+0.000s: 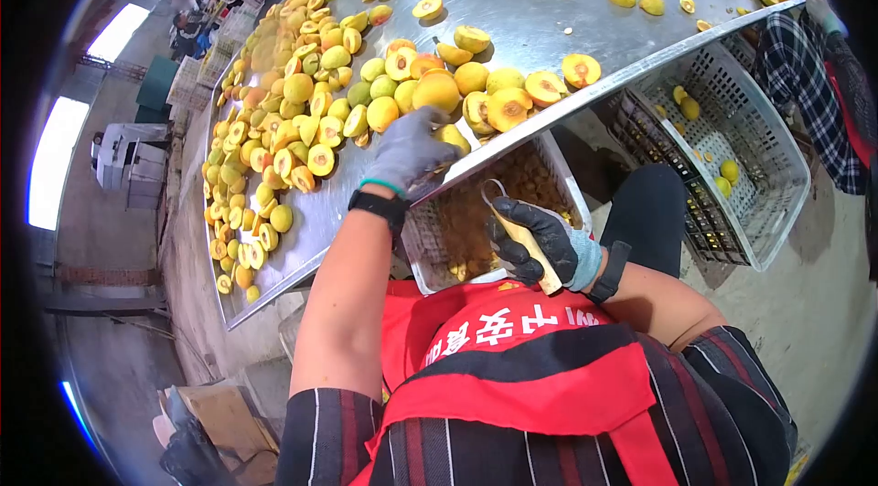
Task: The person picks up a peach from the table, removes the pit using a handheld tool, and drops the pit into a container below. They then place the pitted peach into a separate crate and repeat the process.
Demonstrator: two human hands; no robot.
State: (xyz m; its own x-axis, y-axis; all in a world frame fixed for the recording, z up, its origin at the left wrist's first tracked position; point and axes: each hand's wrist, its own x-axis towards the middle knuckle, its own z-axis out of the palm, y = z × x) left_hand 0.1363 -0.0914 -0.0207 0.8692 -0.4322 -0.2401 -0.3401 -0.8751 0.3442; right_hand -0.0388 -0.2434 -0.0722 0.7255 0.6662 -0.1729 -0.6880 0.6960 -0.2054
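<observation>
My left hand (412, 153), in a grey glove, is at the near edge of the metal table, its fingers curled round a yellow peach piece (452, 138). The far side of that piece is partly hidden. In my right hand (546, 244), in a dark-palmed glove, is a pitting tool (529, 242) with a wooden handle and a curved metal hook pointing up. Cut peach halves (509, 108) lie just beyond my left hand. Below both hands stands a crate (572, 186) holding brownish pits and scraps.
A sloping metal table (512, 29) carries a large heap of peaches (302, 88) to the left and more at the far side. Right of me, a grey plastic crate (777, 184) holds a few peaches. A person in a checked sleeve (800, 74) stands at the right.
</observation>
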